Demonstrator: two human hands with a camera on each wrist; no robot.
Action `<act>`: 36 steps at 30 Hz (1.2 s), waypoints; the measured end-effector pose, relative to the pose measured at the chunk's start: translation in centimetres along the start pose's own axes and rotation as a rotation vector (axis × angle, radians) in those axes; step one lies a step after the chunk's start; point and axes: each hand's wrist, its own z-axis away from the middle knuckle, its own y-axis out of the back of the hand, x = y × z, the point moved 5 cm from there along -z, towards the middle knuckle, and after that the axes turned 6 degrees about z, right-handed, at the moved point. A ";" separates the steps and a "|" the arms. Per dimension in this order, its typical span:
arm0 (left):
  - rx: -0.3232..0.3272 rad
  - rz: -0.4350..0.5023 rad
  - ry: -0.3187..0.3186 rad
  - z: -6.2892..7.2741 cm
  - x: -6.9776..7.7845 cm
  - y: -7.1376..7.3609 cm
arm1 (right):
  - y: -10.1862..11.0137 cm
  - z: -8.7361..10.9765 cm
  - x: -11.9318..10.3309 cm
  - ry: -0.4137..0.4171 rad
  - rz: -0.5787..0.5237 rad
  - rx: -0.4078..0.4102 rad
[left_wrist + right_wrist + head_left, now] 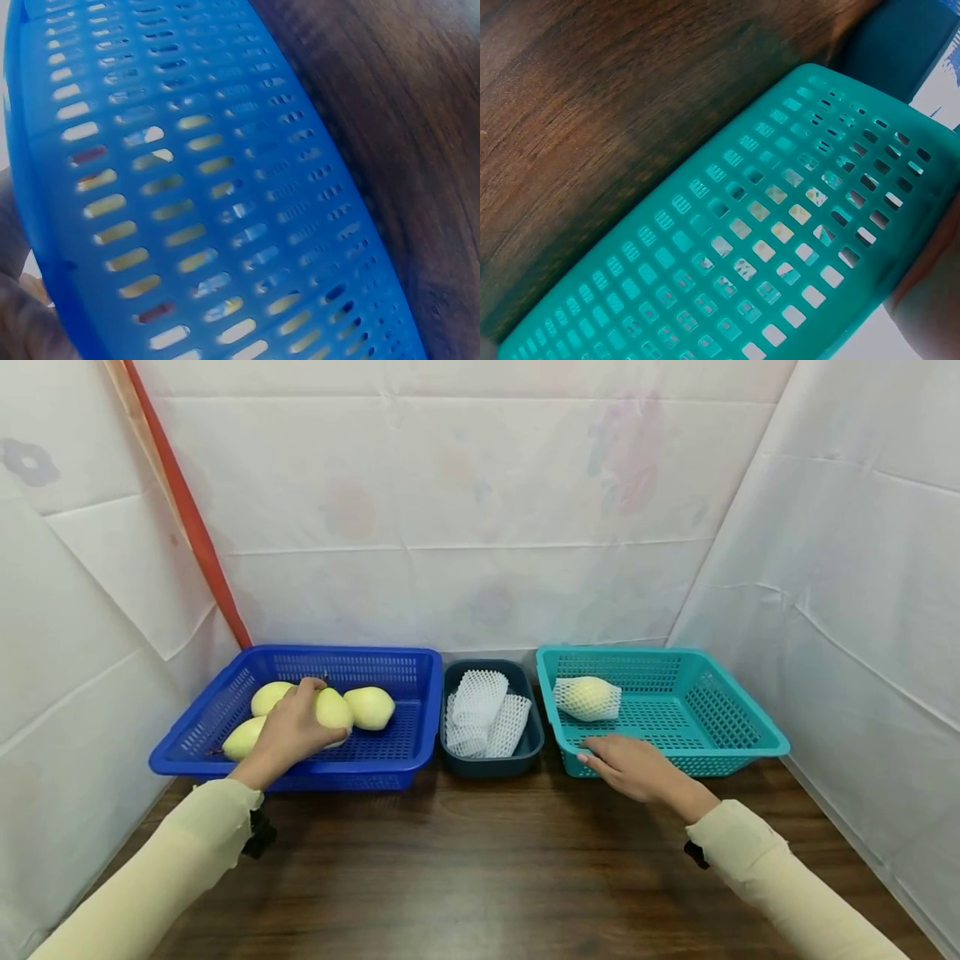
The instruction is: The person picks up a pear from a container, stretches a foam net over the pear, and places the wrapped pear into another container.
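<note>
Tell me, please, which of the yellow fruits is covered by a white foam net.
The netted fruit in the teal basket, near the right hand; those visible in the blue basket, including the gripped fruit in the left hand, are bare.

Five pears, two baskets, one bin and two hands show.

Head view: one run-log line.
left hand: grips bare fruit in blue basket; right hand: at teal basket front rim; netted fruit: in teal basket

Room over tabletop short of blue basket, tub, teal basket.
</note>
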 end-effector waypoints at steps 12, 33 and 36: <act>0.138 0.164 -0.191 0.9 4.4 -0.5 | -0.2 0.2 0.0 -0.013 -0.003 -0.005; 0.130 0.434 -0.505 3.1 13.5 -4.5 | 3.8 -2.6 -6.7 0.016 -0.346 0.321; 0.109 0.450 -0.549 3.6 14.5 -5.2 | 4.0 -3.5 -8.2 0.016 -0.479 0.269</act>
